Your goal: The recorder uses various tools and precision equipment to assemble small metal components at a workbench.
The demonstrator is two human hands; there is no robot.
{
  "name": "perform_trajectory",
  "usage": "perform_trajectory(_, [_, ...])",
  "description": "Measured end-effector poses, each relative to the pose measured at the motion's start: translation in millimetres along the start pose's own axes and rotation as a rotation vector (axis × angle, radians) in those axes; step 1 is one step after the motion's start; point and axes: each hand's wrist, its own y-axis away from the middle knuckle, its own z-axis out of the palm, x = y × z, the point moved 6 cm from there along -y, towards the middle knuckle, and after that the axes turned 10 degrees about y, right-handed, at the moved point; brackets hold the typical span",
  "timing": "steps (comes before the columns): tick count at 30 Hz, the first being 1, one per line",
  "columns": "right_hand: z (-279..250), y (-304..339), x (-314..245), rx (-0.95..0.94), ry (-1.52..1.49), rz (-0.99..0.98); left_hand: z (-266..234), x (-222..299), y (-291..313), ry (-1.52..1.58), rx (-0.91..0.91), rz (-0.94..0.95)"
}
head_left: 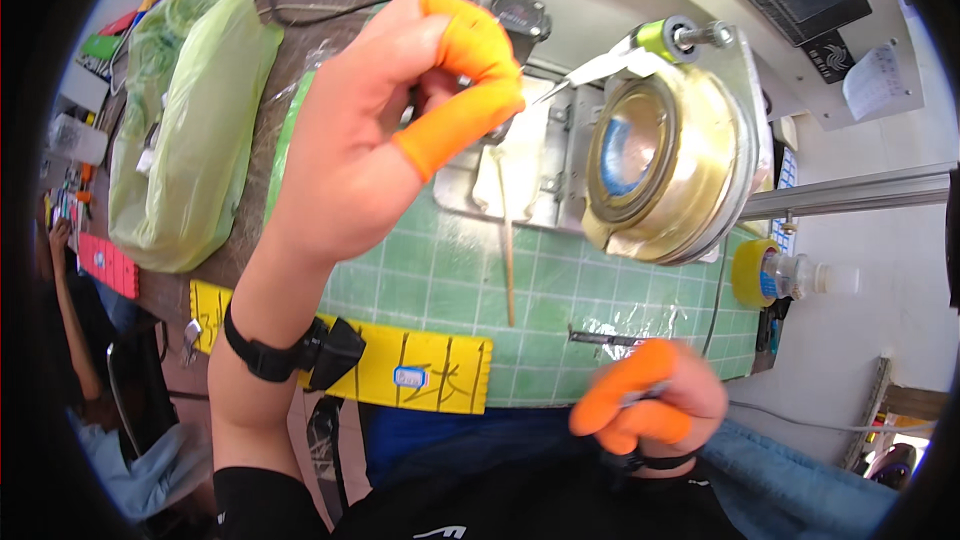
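Observation:
My left hand [375, 130], with orange finger cots on thumb and forefinger, is raised over the bench. Its fingertips are pinched together; whatever lies between them is too small to make out. Just beside them is the thin metal tip [550, 93] of a white tapered nozzle [598, 67]. My right hand [660, 400], also in orange cots and blurred, is curled at the mat's front edge. Something dark shows between its fingers. Beyond it lies a slim black tool [600, 338]. A thin wooden stick [508, 270] rests with its far end on a whitish pad [495, 190].
A round brass-coloured fixture with a ring [690, 165] stands right of the nozzle. The green gridded cutting mat [450, 285] bears a yellow strip [460, 370] in front. A pale green bag [190, 130] sits at left, a clear bottle [800, 278] at right. Another person's arm [75, 310] shows far left.

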Motion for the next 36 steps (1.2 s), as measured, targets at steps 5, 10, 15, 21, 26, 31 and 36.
perform_trajectory(5, [37.3, -61.6, 39.4, -0.072, -0.606, 0.089, 0.4, -1.3, -0.3, 0.057, 0.031, 0.000])
perform_trajectory(10, [51.1, -96.0, 19.3, -0.355, -1.064, -0.046, 0.6, -5.9, -1.7, 0.098, 0.040, -0.026])
perform_trajectory(15, [46.6, -102.4, 8.4, -0.337, -1.280, -0.009, -3.7, -4.4, 0.2, 0.072, 0.037, -0.001])
perform_trajectory(21, [44.4, -111.5, 17.3, -0.262, -1.290, 0.022, -3.5, -3.9, 0.1, 0.040, 0.022, 0.003])
perform_trajectory(26, [45.0, -114.6, 14.7, -0.246, -1.271, 0.015, -4.4, -4.7, 0.8, 0.057, 0.030, -0.021])
perform_trajectory(31, [44.3, -117.8, 15.5, -0.230, -1.287, 0.009, -4.3, -5.5, 0.8, 0.064, 0.038, -0.003])
perform_trajectory(36, [42.6, -117.7, 22.9, -0.240, -1.336, -0.012, -4.7, -5.4, 0.2, 0.063, 0.032, -0.009])
